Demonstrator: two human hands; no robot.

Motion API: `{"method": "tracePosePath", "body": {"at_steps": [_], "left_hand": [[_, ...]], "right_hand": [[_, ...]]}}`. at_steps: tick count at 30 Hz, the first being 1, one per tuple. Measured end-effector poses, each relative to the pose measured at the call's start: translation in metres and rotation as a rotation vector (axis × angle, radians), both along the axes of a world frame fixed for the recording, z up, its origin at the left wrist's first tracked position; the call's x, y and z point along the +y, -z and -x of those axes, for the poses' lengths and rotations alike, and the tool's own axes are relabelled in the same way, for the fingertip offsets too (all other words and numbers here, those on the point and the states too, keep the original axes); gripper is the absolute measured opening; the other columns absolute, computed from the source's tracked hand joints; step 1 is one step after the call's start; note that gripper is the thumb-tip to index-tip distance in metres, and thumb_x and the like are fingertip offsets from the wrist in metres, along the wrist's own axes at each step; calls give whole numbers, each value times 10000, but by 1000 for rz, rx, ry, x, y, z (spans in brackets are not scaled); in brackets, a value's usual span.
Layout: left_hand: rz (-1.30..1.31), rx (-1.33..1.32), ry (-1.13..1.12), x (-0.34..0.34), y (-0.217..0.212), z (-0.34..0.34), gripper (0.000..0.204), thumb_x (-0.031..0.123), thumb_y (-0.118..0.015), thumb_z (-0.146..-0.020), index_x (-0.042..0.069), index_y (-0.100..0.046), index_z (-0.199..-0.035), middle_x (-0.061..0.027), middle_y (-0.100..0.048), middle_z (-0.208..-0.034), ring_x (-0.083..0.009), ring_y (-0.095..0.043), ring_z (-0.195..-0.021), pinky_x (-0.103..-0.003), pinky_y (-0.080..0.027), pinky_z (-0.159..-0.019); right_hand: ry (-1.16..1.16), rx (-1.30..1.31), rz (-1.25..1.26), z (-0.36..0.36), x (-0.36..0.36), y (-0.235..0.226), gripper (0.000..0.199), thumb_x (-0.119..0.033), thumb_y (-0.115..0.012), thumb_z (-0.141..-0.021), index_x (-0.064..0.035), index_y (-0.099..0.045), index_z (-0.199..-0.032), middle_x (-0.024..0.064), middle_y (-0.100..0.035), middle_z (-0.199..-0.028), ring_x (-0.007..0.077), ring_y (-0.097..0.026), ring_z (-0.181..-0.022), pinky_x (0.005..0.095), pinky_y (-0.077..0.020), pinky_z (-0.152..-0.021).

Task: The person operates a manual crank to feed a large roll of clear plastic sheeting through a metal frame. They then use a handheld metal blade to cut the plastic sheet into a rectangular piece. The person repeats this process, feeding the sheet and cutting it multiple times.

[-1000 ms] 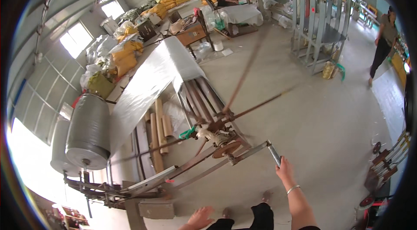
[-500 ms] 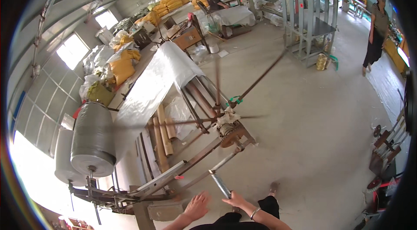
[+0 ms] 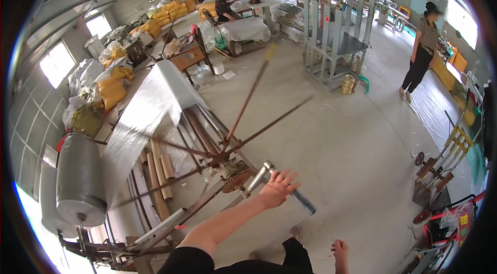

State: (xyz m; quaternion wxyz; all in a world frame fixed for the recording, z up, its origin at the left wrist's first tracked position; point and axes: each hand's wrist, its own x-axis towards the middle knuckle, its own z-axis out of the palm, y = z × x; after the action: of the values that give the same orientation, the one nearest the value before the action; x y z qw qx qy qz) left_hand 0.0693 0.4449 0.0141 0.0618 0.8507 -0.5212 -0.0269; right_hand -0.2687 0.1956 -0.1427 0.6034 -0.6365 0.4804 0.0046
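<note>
My left hand (image 3: 279, 191) lies across the grey tubular crank handle (image 3: 305, 203) with its fingers stretched out and spread, not wrapped round it. The handle joins a metal crank arm (image 3: 254, 183) on a rusty winding frame with long spokes (image 3: 247, 100) and a toothed wheel (image 3: 236, 181). My right hand (image 3: 340, 251) is off to the right, apart from the handle, its fingers loosely bent and nothing visible in them. Clear plastic film (image 3: 137, 118) stretches across the frame, beside a large grey film roll (image 3: 80, 175).
Cardboard tubes (image 3: 158, 175) lie under the frame. Yellow sacks (image 3: 113, 87) are piled at the far left. A grey metal rack (image 3: 336, 41) stands at the back. One person (image 3: 422, 48) stands at right, near a hand cart (image 3: 445, 149); another person (image 3: 225, 7) sits far back.
My right hand has let go of the crank handle and moved right. My left hand has come over onto the handle. The crank and spokes have turned, and the view has shifted.
</note>
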Motion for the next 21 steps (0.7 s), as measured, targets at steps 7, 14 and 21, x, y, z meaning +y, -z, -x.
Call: {"method": "tracePosePath", "body": {"at_steps": [7,14,21], "left_hand": [[-343,268,-202,-55,204,-25,528,146,-659,-783,158,-513,-1290,-77,-423,-1393,-305,-326,-1341,-533,-229,-1115],[-725,321,-285,86,268,106,309,210,-726,-707,126,-685,-1002,-59,-655,-1020,-230,-552,-1105,-468,-339,-1020],[-592,435,-166,192,77,160,386,314,-774,-679,120,-675,-998,-75,-650,-998,-256,-584,-1038,-388,-427,-910]], "right_hand": [[-130,244,-116,94,-7,69,412,-380,-564,-924,-32,-615,-1140,97,-694,-937,167,-672,-756,288,-462,-537],[-999,316,533,37,14,33,317,-322,-656,-856,-75,-641,-1055,111,-681,-865,274,-664,-815,384,-524,-681],[-1033,-251,488,-98,113,-55,296,-253,-673,-844,-67,-617,-1068,132,-666,-928,328,-645,-860,425,-519,-717]]}}
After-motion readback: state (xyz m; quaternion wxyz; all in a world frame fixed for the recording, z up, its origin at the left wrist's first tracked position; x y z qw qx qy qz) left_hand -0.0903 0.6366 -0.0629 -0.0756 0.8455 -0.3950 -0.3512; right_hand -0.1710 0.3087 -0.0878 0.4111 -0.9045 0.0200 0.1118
